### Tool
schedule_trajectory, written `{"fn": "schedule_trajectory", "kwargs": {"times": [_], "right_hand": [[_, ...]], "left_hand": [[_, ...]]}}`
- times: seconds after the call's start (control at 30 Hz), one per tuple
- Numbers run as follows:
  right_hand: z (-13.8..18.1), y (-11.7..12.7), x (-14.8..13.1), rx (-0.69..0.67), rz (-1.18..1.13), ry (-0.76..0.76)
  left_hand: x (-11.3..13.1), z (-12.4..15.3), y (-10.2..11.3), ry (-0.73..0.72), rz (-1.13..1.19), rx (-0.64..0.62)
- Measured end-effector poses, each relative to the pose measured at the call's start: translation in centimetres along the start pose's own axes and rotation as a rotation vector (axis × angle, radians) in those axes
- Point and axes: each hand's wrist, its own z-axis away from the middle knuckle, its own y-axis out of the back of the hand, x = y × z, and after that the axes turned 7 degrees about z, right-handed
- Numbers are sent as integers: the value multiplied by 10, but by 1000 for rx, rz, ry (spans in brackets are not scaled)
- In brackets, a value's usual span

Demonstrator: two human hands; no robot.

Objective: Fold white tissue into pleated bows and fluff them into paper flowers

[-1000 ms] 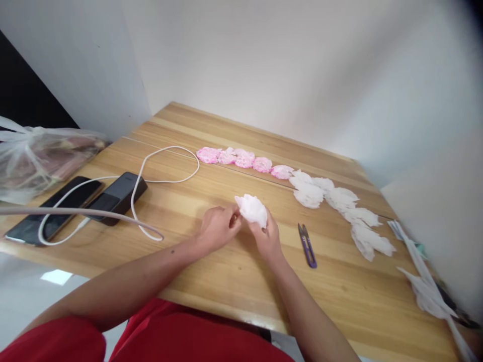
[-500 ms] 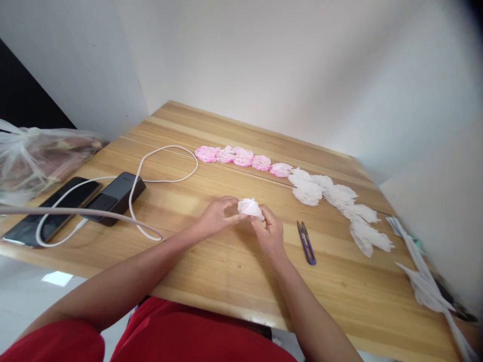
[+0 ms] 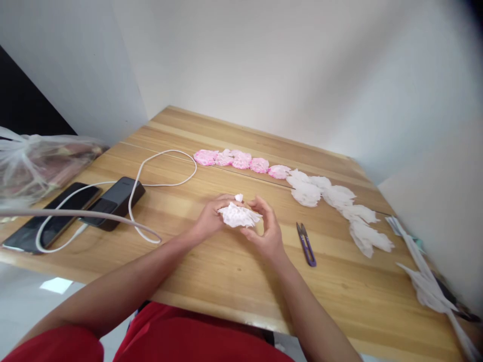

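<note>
A white ruffled paper flower [image 3: 240, 216] is held just above the wooden table in front of me. My left hand [image 3: 212, 216] grips it from the left, fingers closed behind the petals; a small white tuft [image 3: 239, 197] sticks up beyond those fingers. Around the flower's right edge curves my right hand [image 3: 267, 229], thumb and fingers apart, with the petal tip in the gap between them. Whether its fingertips touch the paper is hard to tell. Purple-handled thread snips [image 3: 306, 245] lie on the table to the right of that hand.
Pink-tinged paper flowers [image 3: 241, 160] form a row at the back, continued rightward by white ones [image 3: 306, 193]. White paper strips [image 3: 426, 281] lie at the right edge. At left are a phone [image 3: 49, 218], a black power bank [image 3: 115, 201], a looped white cable [image 3: 166, 185] and a plastic bag [image 3: 41, 166].
The white flower has turned, so its ruffled petals now spread out into view. My right thumb and fingers have parted from their pinch on it. My left hand keeps its hold.
</note>
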Motion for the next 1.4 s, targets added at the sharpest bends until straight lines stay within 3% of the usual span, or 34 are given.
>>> {"fn": "schedule_trajectory", "kwargs": {"times": [0.3,0.47,0.7,1.0,1.2,1.4], "right_hand": [[-4,0,0,88,128,46],[-3,-3,2,56,58,-70],[-2,-7,6,64,-15,-214],[0,-13,9,67,-49,-272],[-4,-18,11,90,-112,-386],[-6,-23,18,88,-180,-444]], "left_hand": [[-2,2,-5,37,-95,-73],[-1,2,-4,20,-181,-118],[-16,5,-6,177,-29,-73],[-35,9,-9,235,-104,-1],[-36,7,-6,205,-98,-96],[-36,5,-5,250,-175,-97]]}}
